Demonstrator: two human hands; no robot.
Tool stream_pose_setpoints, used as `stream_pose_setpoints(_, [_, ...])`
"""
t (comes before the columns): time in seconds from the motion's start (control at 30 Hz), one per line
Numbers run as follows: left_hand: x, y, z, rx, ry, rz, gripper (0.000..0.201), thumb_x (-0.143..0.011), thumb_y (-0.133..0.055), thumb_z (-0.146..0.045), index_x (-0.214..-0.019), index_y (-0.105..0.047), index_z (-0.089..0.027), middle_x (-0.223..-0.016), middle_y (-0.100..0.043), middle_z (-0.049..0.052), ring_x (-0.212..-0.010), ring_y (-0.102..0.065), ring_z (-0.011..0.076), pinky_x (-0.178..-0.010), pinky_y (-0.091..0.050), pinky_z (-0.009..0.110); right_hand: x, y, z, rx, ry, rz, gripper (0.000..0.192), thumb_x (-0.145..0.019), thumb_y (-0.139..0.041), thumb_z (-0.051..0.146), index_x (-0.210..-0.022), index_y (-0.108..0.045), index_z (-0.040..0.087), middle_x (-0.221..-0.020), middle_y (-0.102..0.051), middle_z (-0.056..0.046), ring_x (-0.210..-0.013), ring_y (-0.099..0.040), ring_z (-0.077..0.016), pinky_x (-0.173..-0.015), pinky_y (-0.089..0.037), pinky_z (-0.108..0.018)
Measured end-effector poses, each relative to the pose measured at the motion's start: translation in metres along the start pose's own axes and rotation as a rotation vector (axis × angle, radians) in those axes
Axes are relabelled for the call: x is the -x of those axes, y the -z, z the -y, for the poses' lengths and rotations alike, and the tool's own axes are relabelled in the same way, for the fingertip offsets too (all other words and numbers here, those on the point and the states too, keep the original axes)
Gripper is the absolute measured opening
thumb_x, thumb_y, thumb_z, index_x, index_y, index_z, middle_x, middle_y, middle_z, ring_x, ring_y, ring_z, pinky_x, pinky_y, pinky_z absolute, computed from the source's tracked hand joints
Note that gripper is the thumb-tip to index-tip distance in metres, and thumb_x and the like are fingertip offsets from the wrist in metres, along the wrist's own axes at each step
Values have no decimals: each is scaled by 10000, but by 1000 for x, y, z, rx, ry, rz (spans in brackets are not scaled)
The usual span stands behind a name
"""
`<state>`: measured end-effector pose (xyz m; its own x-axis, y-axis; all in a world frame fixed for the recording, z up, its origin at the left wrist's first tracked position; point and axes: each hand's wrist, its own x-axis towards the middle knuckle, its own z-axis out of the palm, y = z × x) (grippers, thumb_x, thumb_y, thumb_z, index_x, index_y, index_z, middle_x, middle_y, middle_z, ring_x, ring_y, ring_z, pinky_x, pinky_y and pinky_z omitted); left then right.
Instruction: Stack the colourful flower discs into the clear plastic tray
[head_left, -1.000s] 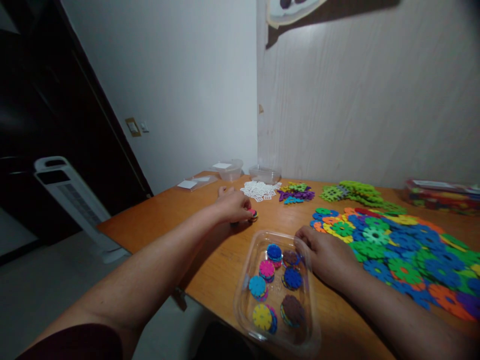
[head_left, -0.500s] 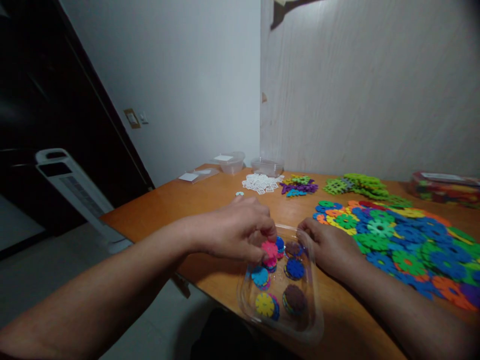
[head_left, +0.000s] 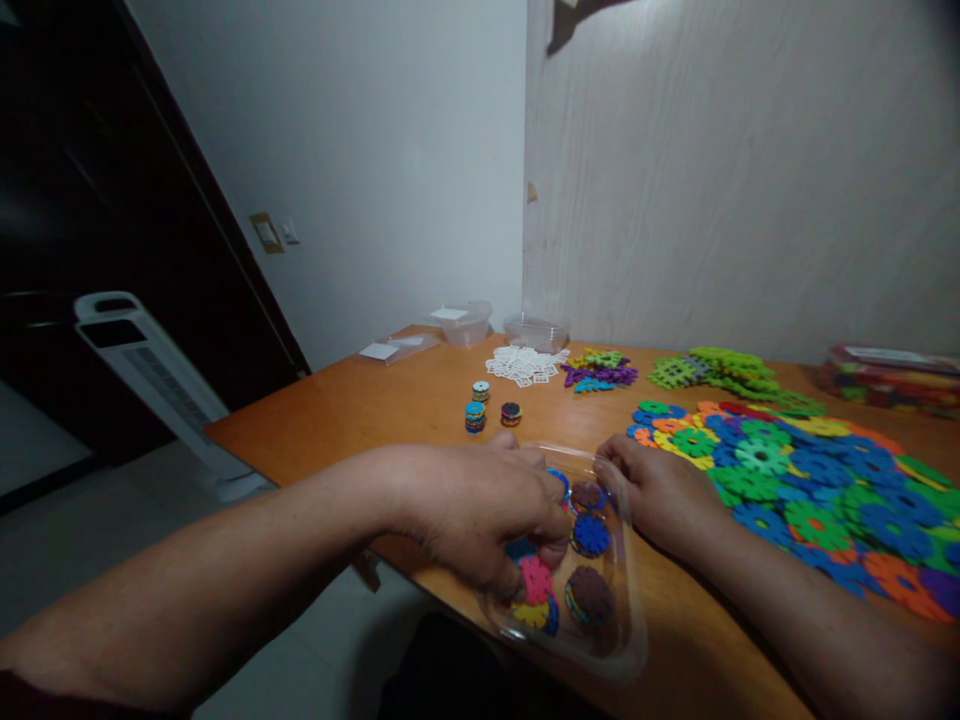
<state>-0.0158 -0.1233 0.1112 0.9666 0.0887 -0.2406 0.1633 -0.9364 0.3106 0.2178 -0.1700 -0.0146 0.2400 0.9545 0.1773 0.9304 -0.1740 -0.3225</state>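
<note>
The left hand point(head_left: 480, 515) reaches into the clear tray point(head_left: 626, 640) at the table's point(head_left: 360, 410) near edge, its fingers curled together around a pink disc stack point(head_left: 535, 578), apparently pinching it so it comes away from the other stacks whole. The right hand point(head_left: 660, 495) rests against the tray's far side, fingers bent on the rim, seemingly to keep it from sliding. Three small stacks point(head_left: 475, 416) stand apart further back; flat discs point(head_left: 787, 480) lie spread on the right.
</note>
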Motion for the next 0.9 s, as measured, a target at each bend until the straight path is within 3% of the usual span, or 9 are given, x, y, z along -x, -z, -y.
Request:
stream_pose_setpoints(0.2, [-1, 1, 1, -9, -25, 40, 217, -723, -730, -202, -912, -717, -305, -929, -709, 10, -1001, -558, 249, -959, -338, 402, 1, 1, 2, 4, 0, -6, 189, -954, -501, 376, -941, -652, 263, -800, -750, -26, -725, -655, -212, -548, -255, -281])
stream_pose_setpoints(0.4, [-1, -1, 1, -15, 11, 12, 208, -717, -708, -189, -882, -722, -315, -906, -713, 10, -990, -565, 258, -975, -324, 424, 1, 2, 3, -8, 2, -2, 180, -948, -506, 371, -935, -649, 263, -790, -747, -21, -716, -654, -215, -543, -255, -278])
stream_pose_setpoints(0.6, [-8, -5, -1, -96, -35, 6, 140, -713, -725, -211, -827, -719, -291, -873, -710, 11, -927, -569, 248, -907, -338, 411, 1, 1, 3, -12, -2, -8, 187, -944, -512, 373, -934, -659, 258, -786, -747, -26, -711, -653, -213, -541, -249, -278])
stream_pose_setpoints(0.9, [-17, -12, -1, -129, -46, 7, 111, -706, -721, -203, -770, -728, -293, -802, -694, 14, -868, -566, 235, -941, -318, 424, 1, 1, 3, 11, -9, -4, 213, -957, -488, 398, -938, -657, 270, -796, -747, -22, -723, -656, -219, -546, -255, -282])
